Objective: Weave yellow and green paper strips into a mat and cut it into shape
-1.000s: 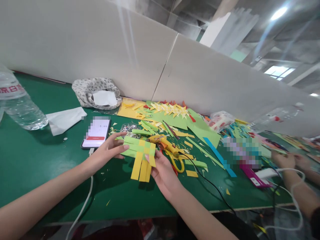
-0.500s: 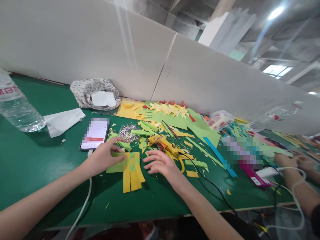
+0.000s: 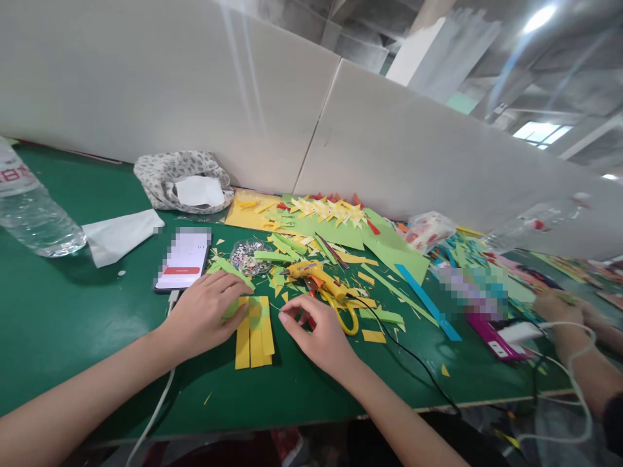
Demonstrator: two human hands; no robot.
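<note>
A small woven piece of yellow and green paper strips [image 3: 256, 334] lies on the green table, with its loose yellow strips pointing towards me. My left hand [image 3: 207, 311] rests over its left side, palm down and fingers stretched out, covering much of the green part. The thumb touches the weave. Just right of the piece, my right hand [image 3: 318, 331] is curved with thumb and fingers apart, holding nothing that I can see. Behind that hand are yellow-handled scissors [image 3: 351, 321], partly hidden, and a yellow glue gun [image 3: 318, 277].
Left of centre lies a phone [image 3: 182, 259] on a white cable. A water bottle [image 3: 36, 214], a tissue [image 3: 124, 237] and a patterned cloth bag [image 3: 150, 175] stand farther out. Paper scraps and a tub of googly eyes [image 3: 249, 256] spread behind. Another person's hands [image 3: 559, 308] are at right.
My left hand has turned palm down and flattened over the weave. The right hand's fingers have curled inward. The woven piece has shifted slightly left, its loose strips now closer together.
</note>
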